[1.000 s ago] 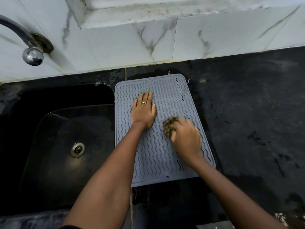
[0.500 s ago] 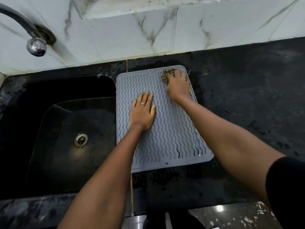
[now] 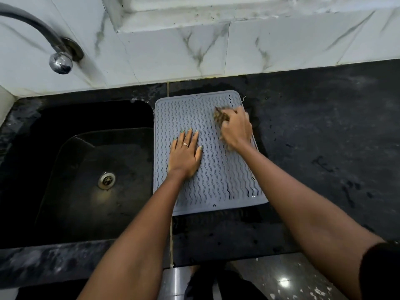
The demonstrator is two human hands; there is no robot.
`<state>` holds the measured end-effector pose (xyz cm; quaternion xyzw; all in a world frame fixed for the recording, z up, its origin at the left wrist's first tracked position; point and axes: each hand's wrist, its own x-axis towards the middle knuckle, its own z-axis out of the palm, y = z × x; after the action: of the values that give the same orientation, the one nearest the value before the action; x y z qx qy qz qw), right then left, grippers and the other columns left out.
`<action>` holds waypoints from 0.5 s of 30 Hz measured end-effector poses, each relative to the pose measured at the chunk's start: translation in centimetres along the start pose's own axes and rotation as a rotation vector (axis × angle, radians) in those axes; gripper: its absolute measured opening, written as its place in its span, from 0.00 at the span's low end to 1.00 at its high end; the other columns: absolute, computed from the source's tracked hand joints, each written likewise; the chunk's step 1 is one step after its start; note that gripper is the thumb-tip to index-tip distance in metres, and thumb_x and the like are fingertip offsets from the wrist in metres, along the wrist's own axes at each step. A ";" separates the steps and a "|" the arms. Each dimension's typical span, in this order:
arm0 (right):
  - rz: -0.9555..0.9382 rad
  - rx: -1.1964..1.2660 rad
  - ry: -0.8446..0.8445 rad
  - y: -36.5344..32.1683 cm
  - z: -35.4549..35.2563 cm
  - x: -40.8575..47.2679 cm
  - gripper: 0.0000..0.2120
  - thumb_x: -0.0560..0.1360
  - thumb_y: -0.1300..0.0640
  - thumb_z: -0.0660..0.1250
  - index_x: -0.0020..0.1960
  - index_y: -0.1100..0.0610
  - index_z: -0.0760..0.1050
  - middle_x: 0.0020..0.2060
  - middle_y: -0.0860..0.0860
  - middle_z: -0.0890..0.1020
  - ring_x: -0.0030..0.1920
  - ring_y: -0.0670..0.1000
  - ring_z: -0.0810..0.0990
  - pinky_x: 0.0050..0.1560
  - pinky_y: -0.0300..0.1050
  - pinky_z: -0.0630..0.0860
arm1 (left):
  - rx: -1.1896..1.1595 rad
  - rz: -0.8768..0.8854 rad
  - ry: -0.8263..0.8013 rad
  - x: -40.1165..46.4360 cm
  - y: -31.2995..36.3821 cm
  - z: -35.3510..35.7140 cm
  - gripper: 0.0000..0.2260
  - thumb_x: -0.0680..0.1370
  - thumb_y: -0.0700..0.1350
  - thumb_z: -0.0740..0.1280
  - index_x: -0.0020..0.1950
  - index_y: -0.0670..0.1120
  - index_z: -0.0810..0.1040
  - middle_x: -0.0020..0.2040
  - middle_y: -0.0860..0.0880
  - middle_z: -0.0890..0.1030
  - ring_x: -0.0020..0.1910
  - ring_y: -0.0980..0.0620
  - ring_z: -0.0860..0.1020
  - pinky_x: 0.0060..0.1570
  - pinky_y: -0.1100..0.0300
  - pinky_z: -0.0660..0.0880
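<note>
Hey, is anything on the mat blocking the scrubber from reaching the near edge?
Nothing visible does. The right hand grips the scrubber near the far right corner of the mat; the strip toward the near edge is bare. The left hand presses flat farther left.

Blur smears our right hand, so we cannot tell its fingers apart. They close over the scrubber, of which only a brown, fuzzy tuft shows; we cannot tell its make. Our left hand and both forearms cover parts of the mat, and a stretch of its right rim is lost under the right wrist. A thin strand by the mat's far right corner is too small to name. The tap runs off the left edge. The sleeve is cut by the right edge. In the sink the far wall is lost in shadow
</note>
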<state>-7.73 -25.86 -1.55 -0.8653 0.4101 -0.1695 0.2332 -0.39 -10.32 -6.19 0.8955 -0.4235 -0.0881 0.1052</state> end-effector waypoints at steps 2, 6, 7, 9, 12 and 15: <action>-0.020 -0.154 -0.180 -0.6 1.2 1.3 0.24 0.76 0.60 0.60 0.72 0.53 0.64 0.69 0.56 0.65 0.67 0.59 0.64 0.67 0.59 0.63 | -0.006 -0.004 0.005 -0.3 0.1 0.1 0.24 0.83 0.54 0.46 0.79 0.51 0.47 0.80 0.50 0.48 0.79 0.49 0.45 0.76 0.52 0.42; -0.095 -0.228 -0.130 0.1 2.0 -0.1 0.17 0.76 0.60 0.60 0.65 0.56 0.71 0.68 0.56 0.68 0.65 0.60 0.65 0.65 0.61 0.65 | -0.010 -0.006 0.011 -0.5 0.1 0.3 0.24 0.83 0.54 0.46 0.79 0.51 0.47 0.80 0.50 0.49 0.79 0.49 0.46 0.77 0.51 0.43; -0.134 -0.214 -0.076 0.6 1.8 -1.6 0.15 0.75 0.60 0.60 0.61 0.57 0.74 0.65 0.55 0.71 0.62 0.58 0.69 0.61 0.57 0.69 | -0.009 -0.007 0.012 -0.5 0.0 0.3 0.24 0.83 0.54 0.46 0.79 0.51 0.47 0.80 0.50 0.49 0.79 0.49 0.46 0.77 0.51 0.43; -0.204 -0.154 0.004 1.6 1.0 -5.5 0.11 0.75 0.62 0.59 0.55 0.59 0.76 0.57 0.54 0.76 0.52 0.53 0.73 0.51 0.49 0.73 | -0.007 -0.009 0.019 -0.6 0.1 0.2 0.25 0.83 0.54 0.46 0.79 0.51 0.47 0.80 0.50 0.48 0.79 0.49 0.46 0.77 0.51 0.43; -0.225 -0.131 0.017 2.7 -0.5 -11.1 0.09 0.73 0.64 0.59 0.48 0.61 0.78 0.47 0.53 0.79 0.43 0.51 0.74 0.40 0.44 0.70 | -0.007 -0.013 0.007 -0.9 0.1 0.3 0.25 0.83 0.54 0.46 0.79 0.51 0.46 0.80 0.50 0.48 0.79 0.49 0.45 0.76 0.52 0.42; -0.235 -0.199 -0.042 2.3 -2.3 -12.6 0.08 0.72 0.63 0.59 0.39 0.61 0.77 0.41 0.52 0.78 0.35 0.51 0.71 0.32 0.42 0.63 | -0.004 -0.019 -0.001 -1.3 0.2 0.3 0.25 0.83 0.54 0.46 0.79 0.51 0.46 0.80 0.50 0.48 0.79 0.49 0.45 0.76 0.51 0.42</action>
<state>-17.91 -17.85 -2.18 -0.9295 0.3157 -0.1361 0.1332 -1.45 -9.45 -6.32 0.8992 -0.4148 -0.0905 0.1061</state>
